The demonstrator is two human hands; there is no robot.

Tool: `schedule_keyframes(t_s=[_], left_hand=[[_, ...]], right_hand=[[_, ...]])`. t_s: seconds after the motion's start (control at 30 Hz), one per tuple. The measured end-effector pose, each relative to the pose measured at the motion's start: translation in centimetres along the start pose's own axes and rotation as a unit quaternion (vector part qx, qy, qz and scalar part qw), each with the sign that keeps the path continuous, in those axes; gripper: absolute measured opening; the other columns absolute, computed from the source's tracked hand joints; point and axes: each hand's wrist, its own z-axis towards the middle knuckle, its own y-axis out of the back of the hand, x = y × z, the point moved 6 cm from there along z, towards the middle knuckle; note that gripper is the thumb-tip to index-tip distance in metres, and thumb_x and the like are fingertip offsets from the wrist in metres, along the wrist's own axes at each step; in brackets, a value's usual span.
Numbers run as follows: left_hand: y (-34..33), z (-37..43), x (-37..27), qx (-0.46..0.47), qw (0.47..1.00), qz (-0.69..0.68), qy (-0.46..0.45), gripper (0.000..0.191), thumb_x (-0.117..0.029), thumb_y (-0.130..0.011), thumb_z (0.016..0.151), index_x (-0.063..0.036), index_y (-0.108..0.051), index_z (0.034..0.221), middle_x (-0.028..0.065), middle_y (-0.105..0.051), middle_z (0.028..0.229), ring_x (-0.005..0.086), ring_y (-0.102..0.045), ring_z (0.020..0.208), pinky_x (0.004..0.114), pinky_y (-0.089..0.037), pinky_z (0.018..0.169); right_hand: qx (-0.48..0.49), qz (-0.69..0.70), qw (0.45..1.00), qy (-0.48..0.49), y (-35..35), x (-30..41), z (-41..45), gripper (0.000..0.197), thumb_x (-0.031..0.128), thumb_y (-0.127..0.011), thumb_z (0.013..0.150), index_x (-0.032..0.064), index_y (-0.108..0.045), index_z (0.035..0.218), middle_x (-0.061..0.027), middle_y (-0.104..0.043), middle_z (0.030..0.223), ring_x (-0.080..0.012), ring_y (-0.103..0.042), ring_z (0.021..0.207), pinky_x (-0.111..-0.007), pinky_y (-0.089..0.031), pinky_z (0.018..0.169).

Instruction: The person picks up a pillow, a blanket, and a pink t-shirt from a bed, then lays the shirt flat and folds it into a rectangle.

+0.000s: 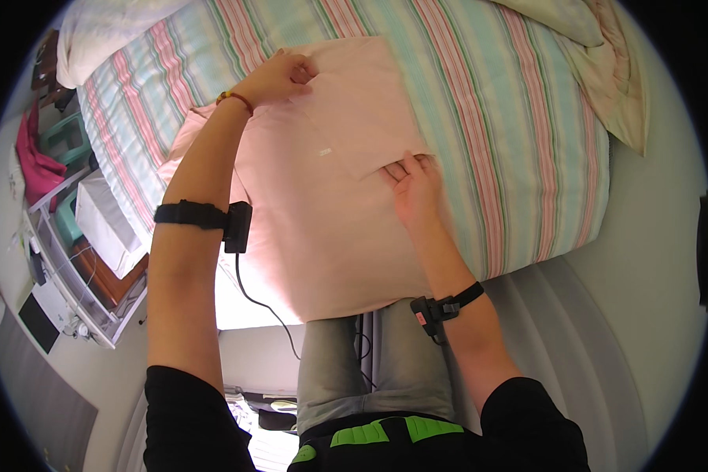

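Observation:
A pink T-shirt [336,236] lies spread over the near side of a striped bedspread [448,65], its near edge by my knees. A small pale mark shows near its middle. My left hand [286,76] is at the shirt's far left part, fingers curled against the fabric; whether it pinches cloth is hard to tell. At the right, my right hand [410,177] holds the edge of a pink fabric flap, with fingertips under it and thumb on top. Both forearms bear black straps with small devices, and a cord hangs from the left one.
Pillows or bedding [610,71] lie at the bed's far corners. Left of the bed stand a white shelf unit [71,283], a white fabric box [103,224] and a green plastic stool [65,138]. A grey curtain [543,330] hangs at the near right.

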Motion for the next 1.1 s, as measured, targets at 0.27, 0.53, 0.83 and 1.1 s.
schedule_keyframes(t_s=[0.27,0.53,0.83,1.1], left_hand=[[-0.3,0.0,0.9,0.010,0.999,-0.036,-0.017,0.034,-0.008,-0.066,0.086,-0.0047,-0.059,0.119,0.0094,-0.068,0.111,0.0183,-0.065,0.099,0.031,-0.054,0.082],[-0.7,-5.1,2.4,-0.432,0.896,0.056,-0.081,0.025,-0.015,-0.072,0.084,-0.0044,-0.062,0.105,0.0059,-0.067,0.085,0.0169,-0.065,0.077,0.031,-0.052,0.072],[-18.3,-15.1,1.5,-0.239,0.830,-0.443,0.239,0.031,-0.026,-0.074,0.087,0.0014,-0.062,0.093,0.0110,-0.070,0.085,0.0162,-0.067,0.068,0.029,-0.052,0.062],[-21.3,-12.8,3.9,-0.143,0.866,-0.429,0.215,0.025,-0.020,-0.071,0.090,0.0045,-0.066,0.090,0.0100,-0.071,0.078,0.0139,-0.068,0.061,0.027,-0.053,0.056]], right_hand=[[0.031,-0.107,0.993,-0.033,1.0,-1.4,0.4,0.010,0.014,-0.058,0.099,0.0044,-0.055,0.099,-0.0114,-0.066,0.095,-0.0215,-0.066,0.080,-0.038,-0.055,0.078],[-0.050,0.018,0.998,-0.016,2.0,1.4,1.0,0.020,0.024,-0.055,0.101,0.0050,-0.056,0.107,-0.0096,-0.066,0.096,-0.0186,-0.056,0.066,-0.033,-0.047,0.061],[0.011,-0.395,0.882,0.259,-3.8,5.6,-0.8,0.011,0.007,-0.060,0.094,0.0001,-0.065,0.101,-0.0067,-0.062,0.085,-0.0139,-0.055,0.069,-0.023,-0.044,0.057],[0.270,-0.643,0.483,0.529,-17.5,8.6,10.4,0.030,0.016,-0.063,0.092,0.0089,-0.065,0.121,-0.0127,-0.055,0.124,-0.0288,-0.057,0.110,-0.036,-0.049,0.090]])
